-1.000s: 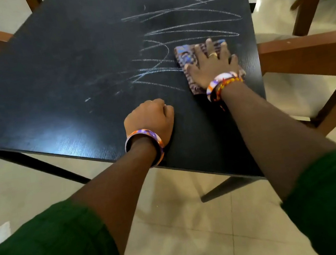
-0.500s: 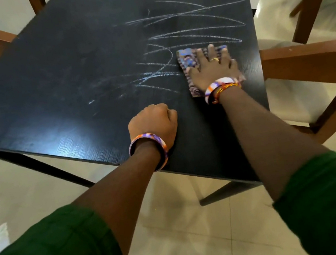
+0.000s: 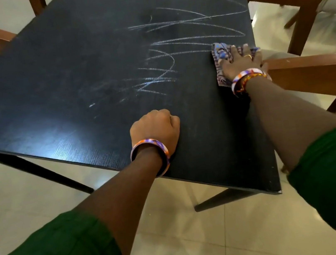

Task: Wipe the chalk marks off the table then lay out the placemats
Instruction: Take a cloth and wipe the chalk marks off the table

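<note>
So your right hand (image 3: 240, 62) is flat on the cloth (image 3: 220, 54), fingers straight and spread, pressing it down at the right edge of the table (image 3: 48, 90), about mid-depth. Left hand (image 3: 156, 129) is a closed fist holding nothing, parked on the near part of the top as a brace

Key relation: the chalk (image 3: 182, 42) lies left of and beyond the cloth. Strokes run mostly left-right in a stacked zigzag, and the stack climbs away from you toward the far right corner. Nearest line meets the cloth's far left corner; a denser smudgy patch sits further left at about the cloth's depth, well apart from it, roughly beyond your left fist. Fainter smears trail further left

Judgement: wiping is early, most marks intact. Right hand is the nearer one to the far marks and already has the cloth, so sweep left along the strokes, then step away row by row. Left fist is nearer the smudgy patch but carries nothing

Risk: cloth overhangs the right edge slightly, next to the chair (image 3: 318, 74) rail, so pull inward first

No placemats in view
</note>
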A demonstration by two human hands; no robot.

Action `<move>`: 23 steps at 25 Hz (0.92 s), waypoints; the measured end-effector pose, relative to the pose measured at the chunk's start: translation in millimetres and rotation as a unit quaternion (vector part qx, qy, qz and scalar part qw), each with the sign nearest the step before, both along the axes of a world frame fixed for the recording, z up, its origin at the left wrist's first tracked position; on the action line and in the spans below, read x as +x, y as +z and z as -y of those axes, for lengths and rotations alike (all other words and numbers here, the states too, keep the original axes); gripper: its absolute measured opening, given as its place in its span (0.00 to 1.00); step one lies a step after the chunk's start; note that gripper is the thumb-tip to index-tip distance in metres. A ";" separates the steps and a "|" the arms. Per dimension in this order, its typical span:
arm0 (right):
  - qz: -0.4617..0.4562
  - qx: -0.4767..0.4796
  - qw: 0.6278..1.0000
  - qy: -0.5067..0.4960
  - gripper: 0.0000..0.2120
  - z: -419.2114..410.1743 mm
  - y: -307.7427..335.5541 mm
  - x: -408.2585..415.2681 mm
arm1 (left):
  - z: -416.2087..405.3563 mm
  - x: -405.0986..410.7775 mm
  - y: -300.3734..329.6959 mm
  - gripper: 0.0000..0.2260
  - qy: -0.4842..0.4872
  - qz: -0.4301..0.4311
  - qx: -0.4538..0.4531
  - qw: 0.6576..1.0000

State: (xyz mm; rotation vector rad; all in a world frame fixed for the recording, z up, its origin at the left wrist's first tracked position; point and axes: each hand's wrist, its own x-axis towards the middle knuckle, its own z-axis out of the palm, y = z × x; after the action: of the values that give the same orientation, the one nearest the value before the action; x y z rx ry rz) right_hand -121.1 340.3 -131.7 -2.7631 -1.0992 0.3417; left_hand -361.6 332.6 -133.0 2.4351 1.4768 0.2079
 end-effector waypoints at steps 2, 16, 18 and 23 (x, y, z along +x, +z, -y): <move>0.004 0.000 0.999 0.041 0.29 -11.4 1.1 -11.2 | -0.9 -0.7 -1.4 0.15 0.000 0.001 -0.002 1.000; 0.015 0.013 0.997 0.071 0.27 5.7 -5.5 -55.3 | 0.2 1.4 -1.6 0.15 0.000 0.005 0.011 1.000; 0.029 0.030 0.987 0.152 0.27 11.3 -7.8 -97.5 | 1.8 -1.4 0.3 0.15 0.002 0.007 0.005 1.000; 0.050 -0.006 0.992 0.119 0.27 92.1 -6.7 -102.5 | 2.7 -24.3 8.2 0.20 0.025 0.247 -0.148 0.957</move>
State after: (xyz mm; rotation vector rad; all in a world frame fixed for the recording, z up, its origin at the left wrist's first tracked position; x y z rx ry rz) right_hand -223.7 248.2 -138.4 -2.6890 -1.4613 0.2403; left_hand -385.9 329.8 -124.8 1.9260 1.2383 0.5214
